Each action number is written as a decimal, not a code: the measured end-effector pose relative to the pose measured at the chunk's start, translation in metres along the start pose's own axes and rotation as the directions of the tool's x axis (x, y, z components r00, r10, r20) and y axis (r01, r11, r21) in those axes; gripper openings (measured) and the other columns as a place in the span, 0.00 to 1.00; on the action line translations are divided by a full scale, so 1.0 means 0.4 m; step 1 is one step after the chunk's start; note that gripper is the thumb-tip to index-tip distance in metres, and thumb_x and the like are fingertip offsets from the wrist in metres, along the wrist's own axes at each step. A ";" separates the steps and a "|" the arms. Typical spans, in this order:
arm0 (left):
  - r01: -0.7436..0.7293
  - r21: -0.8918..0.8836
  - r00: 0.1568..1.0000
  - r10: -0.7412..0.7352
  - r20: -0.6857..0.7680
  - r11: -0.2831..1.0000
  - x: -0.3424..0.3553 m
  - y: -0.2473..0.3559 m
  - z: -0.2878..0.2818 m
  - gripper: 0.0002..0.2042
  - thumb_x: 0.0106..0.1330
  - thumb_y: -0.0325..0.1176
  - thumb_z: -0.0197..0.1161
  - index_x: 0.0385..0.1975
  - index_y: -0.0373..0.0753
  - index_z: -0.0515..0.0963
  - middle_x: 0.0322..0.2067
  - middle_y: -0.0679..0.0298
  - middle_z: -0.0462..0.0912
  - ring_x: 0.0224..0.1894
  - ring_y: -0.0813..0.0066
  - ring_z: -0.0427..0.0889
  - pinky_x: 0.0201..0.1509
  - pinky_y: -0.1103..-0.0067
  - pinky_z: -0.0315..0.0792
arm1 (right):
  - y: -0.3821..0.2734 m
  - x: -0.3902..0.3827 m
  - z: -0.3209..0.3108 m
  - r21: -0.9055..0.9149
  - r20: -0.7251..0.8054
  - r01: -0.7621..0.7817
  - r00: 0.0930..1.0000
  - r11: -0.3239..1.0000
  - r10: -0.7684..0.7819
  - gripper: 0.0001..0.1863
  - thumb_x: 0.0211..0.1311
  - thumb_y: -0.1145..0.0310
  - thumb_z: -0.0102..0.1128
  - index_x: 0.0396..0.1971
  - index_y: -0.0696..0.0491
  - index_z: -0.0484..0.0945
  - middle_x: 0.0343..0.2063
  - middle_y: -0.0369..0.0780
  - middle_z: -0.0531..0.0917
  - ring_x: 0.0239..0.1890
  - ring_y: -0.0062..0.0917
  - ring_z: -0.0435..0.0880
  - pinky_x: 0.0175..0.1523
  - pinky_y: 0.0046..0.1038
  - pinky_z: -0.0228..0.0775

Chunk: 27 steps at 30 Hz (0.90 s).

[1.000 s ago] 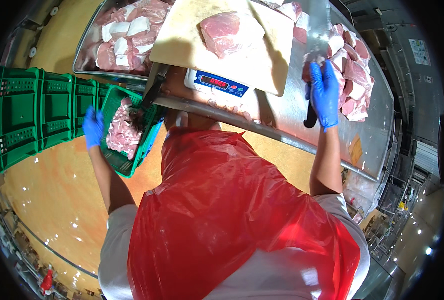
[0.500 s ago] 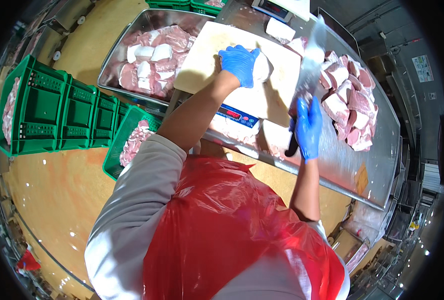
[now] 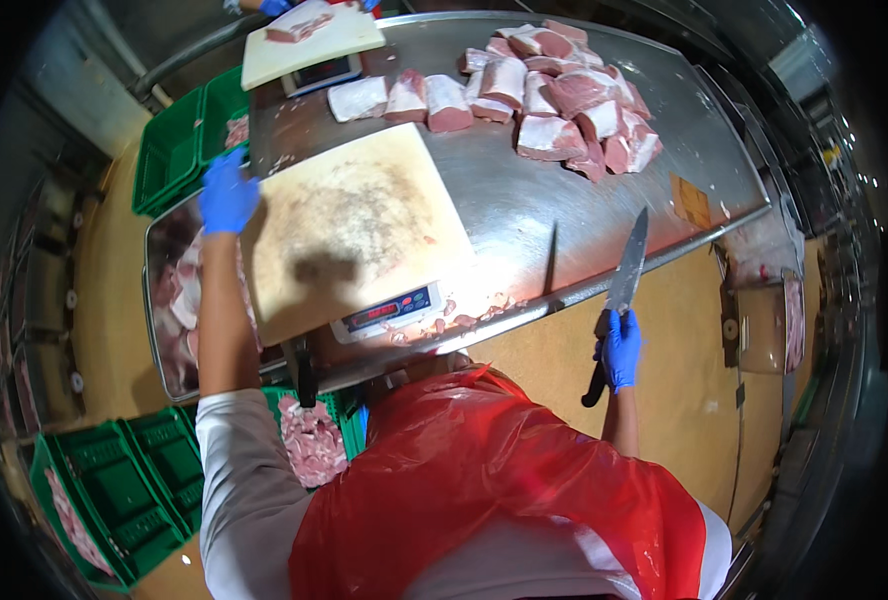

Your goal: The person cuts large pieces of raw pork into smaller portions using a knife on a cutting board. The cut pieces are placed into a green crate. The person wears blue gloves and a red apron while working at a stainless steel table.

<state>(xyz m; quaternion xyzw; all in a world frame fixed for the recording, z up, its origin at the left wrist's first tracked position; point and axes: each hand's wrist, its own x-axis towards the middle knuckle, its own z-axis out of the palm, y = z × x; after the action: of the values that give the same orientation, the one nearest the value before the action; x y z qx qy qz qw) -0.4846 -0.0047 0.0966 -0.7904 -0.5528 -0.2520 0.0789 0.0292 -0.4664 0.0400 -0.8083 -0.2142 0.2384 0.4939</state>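
Note:
My left hand (image 3: 228,195), blue-gloved, is open at the left edge of the cream cutting board (image 3: 364,200), above a metal tray of meat (image 3: 172,300). The board has dark smudges and no cut of meat on it, and rests on a scale (image 3: 386,312) with a red display. My right hand (image 3: 619,345), also gloved, is shut on a black-handled knife (image 3: 629,262), blade pointing up near the steel table's front edge. A second dark handle (image 3: 306,378) sticks out below the board. Pale-fat pork cuts (image 3: 564,100) lie in a row and a pile at the back of the table.
The steel table (image 3: 494,190) holds another board (image 3: 314,50) with meat, beside a co-worker's gloved hand (image 3: 274,7). Green crates (image 3: 169,150) stand at back left; more (image 3: 134,470), some with trimmings (image 3: 312,440), are lower left. A yellow tag (image 3: 689,200) lies at the table's right.
My view has turned. My left hand has left the cut on the board for the board's left edge; that cut is gone from the board. My right hand still holds the knife, now farther right.

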 end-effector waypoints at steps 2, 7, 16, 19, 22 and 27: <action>-0.208 -0.226 0.978 0.208 -0.023 0.952 0.127 0.203 0.074 0.25 0.57 0.39 0.66 0.56 0.39 0.77 0.51 0.44 0.81 0.54 0.45 0.79 0.59 0.61 0.73 | -0.013 -0.018 0.033 -0.020 -0.012 0.016 1.000 1.000 -0.016 0.11 0.76 0.60 0.53 0.45 0.52 0.72 0.19 0.34 0.73 0.12 0.17 0.70 0.15 0.23 0.64; -0.174 -0.392 0.895 0.311 0.320 0.903 0.346 0.632 0.347 0.35 0.52 0.53 0.68 0.54 0.31 0.77 0.51 0.40 0.81 0.54 0.44 0.81 0.59 0.62 0.75 | -0.094 0.008 0.091 -0.134 0.041 0.245 0.970 0.960 -0.241 0.11 0.74 0.64 0.54 0.39 0.58 0.75 0.17 0.42 0.79 0.18 0.25 0.79 0.25 0.30 0.69; 0.001 0.042 0.800 -0.026 0.599 0.999 0.592 0.685 0.962 0.37 0.53 0.67 0.65 0.53 0.41 0.83 0.55 0.54 0.82 0.58 0.57 0.81 0.60 0.67 0.76 | 0.048 0.230 -0.045 -0.155 0.075 0.255 0.966 0.954 -0.246 0.09 0.72 0.69 0.53 0.33 0.58 0.71 0.22 0.51 0.80 0.23 0.43 0.82 0.29 0.36 0.70; 0.138 0.247 0.794 -0.257 0.551 0.959 0.572 0.901 0.988 0.54 0.50 0.66 0.70 0.69 0.29 0.62 0.63 0.48 0.74 0.63 0.57 0.76 0.65 0.68 0.71 | 0.137 0.325 -0.129 -0.245 0.036 0.181 0.983 0.952 -0.178 0.09 0.72 0.68 0.54 0.33 0.58 0.72 0.23 0.52 0.81 0.26 0.48 0.83 0.29 0.38 0.71; 0.286 0.353 0.762 -0.434 0.481 0.891 0.553 1.055 0.926 0.62 0.47 0.64 0.73 0.73 0.26 0.47 0.62 0.45 0.73 0.62 0.57 0.77 0.64 0.68 0.72 | 0.132 0.420 -0.175 -0.275 0.040 0.123 0.992 0.954 -0.116 0.09 0.72 0.68 0.55 0.34 0.59 0.73 0.24 0.54 0.81 0.27 0.49 0.83 0.30 0.39 0.71; 0.273 0.219 0.701 -0.350 0.622 0.937 0.614 0.840 1.033 0.59 0.48 0.56 0.76 0.73 0.29 0.48 0.62 0.50 0.75 0.60 0.58 0.79 0.61 0.68 0.75 | 0.080 0.535 -0.188 -0.235 0.066 0.169 0.985 0.957 -0.158 0.09 0.72 0.67 0.56 0.36 0.59 0.75 0.25 0.54 0.81 0.28 0.50 0.83 0.30 0.39 0.71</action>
<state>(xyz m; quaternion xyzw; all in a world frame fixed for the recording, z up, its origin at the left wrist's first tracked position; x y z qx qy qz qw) 0.0150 0.2403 -0.0880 -0.7174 -0.6838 0.0601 -0.1188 0.2477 -0.4076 0.0041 -0.8359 -0.3189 0.1878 0.4054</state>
